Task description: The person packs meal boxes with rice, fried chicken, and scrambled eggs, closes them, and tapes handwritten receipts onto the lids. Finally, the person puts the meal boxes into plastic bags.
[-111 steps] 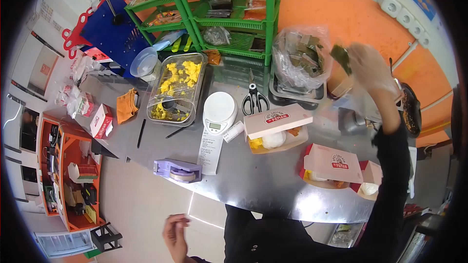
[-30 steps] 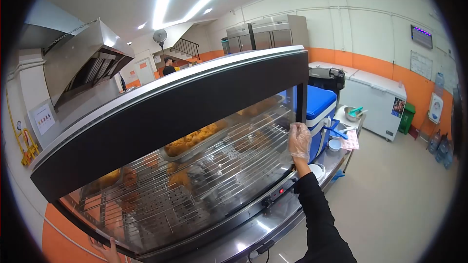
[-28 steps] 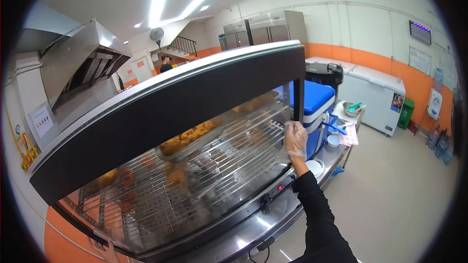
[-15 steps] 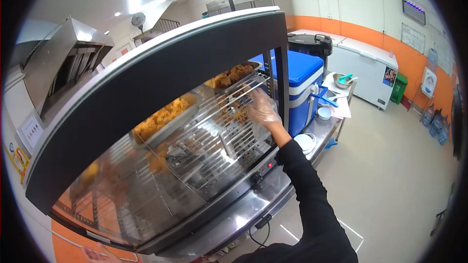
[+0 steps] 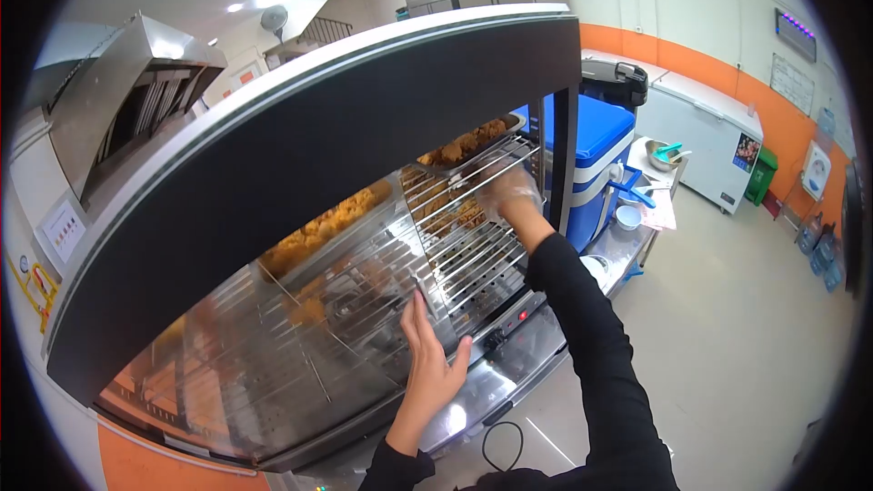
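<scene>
The right hand (image 5: 509, 191), in a clear glove, reaches through the open right part of the heated cabinet (image 5: 318, 118), over the wire rack (image 5: 486, 250). Its fingers are blurred and partly behind the bars, so I cannot tell whether it is open, closed or gripping anything. The near tray (image 5: 468, 144), filled with browned fried pieces (crumbly-looking ones), lies at 11 o'clock from that hand, close to it. More fried pieces (image 5: 450, 209) show through the bars on a lower level, at about 8 o'clock from the hand.

The left hand (image 5: 432, 377) is bare and open, fingers extended upward and thumb spread apart, with its fingertips at the edge of the glass panel (image 5: 314, 355); whether they press on it I cannot tell. Behind the glass, at 11 o'clock from the left hand, sits the far tray (image 5: 327, 232), heaped with golden fried pieces.

A small red light (image 5: 522, 315) glows on the cabinet's lower front, at 2 o'clock from the left hand. The cabinet stands tilted in view on a metal worktop (image 5: 536, 355). At 2 to 3 o'clock from the right hand is a blue cooler (image 5: 591, 132), just beside the cabinet, and farther that way a metal bowl (image 5: 661, 162) (something turquoise rests in it).
</scene>
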Tool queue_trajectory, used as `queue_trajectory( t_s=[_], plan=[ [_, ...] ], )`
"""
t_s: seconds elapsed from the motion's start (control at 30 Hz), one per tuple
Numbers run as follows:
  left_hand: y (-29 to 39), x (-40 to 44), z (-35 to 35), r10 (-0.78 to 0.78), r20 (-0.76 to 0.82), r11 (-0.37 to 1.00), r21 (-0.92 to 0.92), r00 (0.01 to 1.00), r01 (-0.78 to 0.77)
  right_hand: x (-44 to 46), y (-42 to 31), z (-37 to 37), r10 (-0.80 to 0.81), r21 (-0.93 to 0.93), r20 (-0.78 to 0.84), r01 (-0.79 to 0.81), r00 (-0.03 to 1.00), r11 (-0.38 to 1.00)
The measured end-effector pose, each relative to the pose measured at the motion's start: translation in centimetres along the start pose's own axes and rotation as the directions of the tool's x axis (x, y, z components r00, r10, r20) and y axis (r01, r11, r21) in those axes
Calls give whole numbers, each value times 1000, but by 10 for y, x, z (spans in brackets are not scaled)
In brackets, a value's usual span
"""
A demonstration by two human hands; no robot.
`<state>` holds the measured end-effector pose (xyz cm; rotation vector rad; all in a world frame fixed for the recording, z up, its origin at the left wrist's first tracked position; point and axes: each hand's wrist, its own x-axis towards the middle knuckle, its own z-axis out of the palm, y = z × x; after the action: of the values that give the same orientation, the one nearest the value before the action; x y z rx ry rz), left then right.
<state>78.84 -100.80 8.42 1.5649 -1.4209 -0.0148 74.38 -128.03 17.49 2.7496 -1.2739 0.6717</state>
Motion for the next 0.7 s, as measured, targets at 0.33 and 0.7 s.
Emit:
queue_trajectory(
  t_s=[0.33,0.7],
  plan=[
    [6,39,36,110,165,989,-117,980,-91,-201,85,-32,-149,315,-221,215,964,924],
    [-9,95,195,250,16,939,-248,968,-239,-317,114,-33,-175,727,686,-657,706,200]
  ],
)
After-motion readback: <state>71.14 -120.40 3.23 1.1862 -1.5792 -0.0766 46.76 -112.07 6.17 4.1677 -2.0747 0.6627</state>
